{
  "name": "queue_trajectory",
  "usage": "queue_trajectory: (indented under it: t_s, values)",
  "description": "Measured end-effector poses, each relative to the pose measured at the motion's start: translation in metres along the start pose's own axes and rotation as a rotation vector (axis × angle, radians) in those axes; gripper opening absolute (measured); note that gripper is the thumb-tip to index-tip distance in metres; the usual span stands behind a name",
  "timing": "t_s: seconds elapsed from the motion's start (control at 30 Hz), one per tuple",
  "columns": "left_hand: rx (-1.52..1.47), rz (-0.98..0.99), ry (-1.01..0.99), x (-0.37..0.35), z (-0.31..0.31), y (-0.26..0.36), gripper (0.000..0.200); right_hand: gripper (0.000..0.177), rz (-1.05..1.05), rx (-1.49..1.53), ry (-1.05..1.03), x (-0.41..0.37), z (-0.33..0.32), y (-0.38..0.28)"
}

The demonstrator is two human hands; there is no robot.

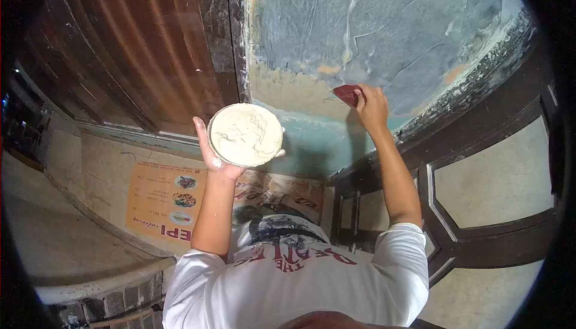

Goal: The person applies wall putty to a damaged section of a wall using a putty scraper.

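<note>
My left hand holds up a round tub of white putty, cupped from below at chest height. My right hand presses a small dark red scraper flat against the patchy blue-grey wall, just where the blue coat meets a bare tan strip. The tub hangs left of the scraper, a short way off the wall. Both forearms are bare, with white sleeves pushed up.
A brown corrugated metal shutter stands left of the wall patch. On the right is a dark wooden panelled door. An orange menu poster is stuck lower on the wall, and a brick ledge lies at bottom left.
</note>
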State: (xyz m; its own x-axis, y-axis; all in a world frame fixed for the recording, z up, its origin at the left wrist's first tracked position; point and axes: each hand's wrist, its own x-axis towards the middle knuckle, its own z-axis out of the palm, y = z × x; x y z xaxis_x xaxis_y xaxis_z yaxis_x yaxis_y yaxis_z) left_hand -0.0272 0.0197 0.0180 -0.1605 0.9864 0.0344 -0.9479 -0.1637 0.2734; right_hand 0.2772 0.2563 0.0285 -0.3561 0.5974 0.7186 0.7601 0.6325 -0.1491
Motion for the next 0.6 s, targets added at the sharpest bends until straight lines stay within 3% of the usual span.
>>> queue_trajectory:
  t_s: [0.17, 0.27, 0.37, 0.43, 0.5, 0.6]
  values:
    - [-0.062, -0.041, -0.004, -0.002, 0.004, -0.002, 0.099, 0.02, -0.02, 0.073, 0.002, -0.014, 0.006, 0.004]
    - [-0.077, -0.07, -0.115, -0.002, 0.002, -0.003, 0.099, 0.02, -0.045, 0.046, -0.033, -0.018, 0.017, 0.006]
    - [-0.03, 0.034, 0.098, 0.003, -0.001, -0.004, 0.101, 0.019, -0.013, 0.086, 0.104, -0.01, 0.019, 0.009]
    - [-0.09, 0.012, 0.082, 0.0, 0.004, -0.004, 0.101, 0.018, 0.041, 0.08, 0.076, -0.006, 0.006, 0.001]
    - [-0.078, -0.076, -0.185, -0.004, 0.01, -0.006, 0.094, 0.018, 0.026, 0.164, 0.112, -0.006, 0.004, 0.004]
    - [-0.163, -0.093, -0.268, -0.005, 0.011, -0.007, 0.095, 0.018, -0.005, 0.132, 0.06, -0.019, 0.012, 0.005]
